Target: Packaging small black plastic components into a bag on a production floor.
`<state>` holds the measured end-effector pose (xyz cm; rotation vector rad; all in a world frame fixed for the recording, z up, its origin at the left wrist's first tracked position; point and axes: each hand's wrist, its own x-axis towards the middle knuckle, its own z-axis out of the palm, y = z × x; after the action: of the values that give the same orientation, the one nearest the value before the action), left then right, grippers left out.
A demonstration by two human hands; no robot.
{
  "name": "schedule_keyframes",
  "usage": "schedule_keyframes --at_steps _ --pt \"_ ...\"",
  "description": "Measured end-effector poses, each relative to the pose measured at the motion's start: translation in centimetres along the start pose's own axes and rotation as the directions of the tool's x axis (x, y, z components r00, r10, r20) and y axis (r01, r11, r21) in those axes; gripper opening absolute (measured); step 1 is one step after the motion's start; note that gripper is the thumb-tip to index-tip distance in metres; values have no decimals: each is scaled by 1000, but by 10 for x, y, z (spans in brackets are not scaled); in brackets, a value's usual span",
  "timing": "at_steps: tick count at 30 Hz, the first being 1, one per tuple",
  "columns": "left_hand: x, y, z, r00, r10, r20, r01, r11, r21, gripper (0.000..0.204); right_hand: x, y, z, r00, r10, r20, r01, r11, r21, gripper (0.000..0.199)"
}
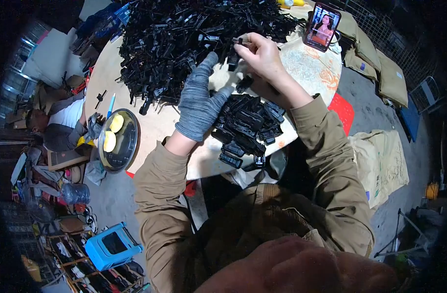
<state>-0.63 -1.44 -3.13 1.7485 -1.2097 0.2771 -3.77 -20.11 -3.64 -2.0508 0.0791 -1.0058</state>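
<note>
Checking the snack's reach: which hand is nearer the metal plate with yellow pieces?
Left. The gloved left hand lies just right of the metal plate; the bare right hand is farther, over the pile.

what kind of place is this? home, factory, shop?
Probably an informal small workshop doing hand assembly: a round table heaped with small black plastic parts, filled sacks on a bare concrete floor, and cluttered shelves.

The scene is lit dimly and unevenly: the round pale tabletop (155, 124) at the centre is brightest, while the rim is lost in black vignette. Glare is thrown by the lit phone screen (322, 27) far right. Straight edges are bent outward, and the near foreground is blurred.
</note>
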Motion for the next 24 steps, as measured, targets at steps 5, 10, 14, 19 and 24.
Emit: schedule_keyframes --at_steps 5,10,14,19,24 --pt "1 17 2 993 -114 -4 112 982 -151 55 -10 -15 10 997 83 12 -83 978 194 17" --pt "5 4 -5 950 -312 -12 269 836 -478 32 -19 -33 9 984 -13 180 -30 972 233 16" --pt "10 3 -13 930 -367 29 329 793 -514 27 -20 -36 0 964 -27 263 -51 958 282 16" --pt "14 11 -21 892 -423 159 413 624 -663 32 -19 -37 -5 889 -50 456 -230 811 538 14" --pt "11 13 -14 941 -311 130 323 723 -611 45 -17 -40 -5 889 66 453 -302 828 472 13"
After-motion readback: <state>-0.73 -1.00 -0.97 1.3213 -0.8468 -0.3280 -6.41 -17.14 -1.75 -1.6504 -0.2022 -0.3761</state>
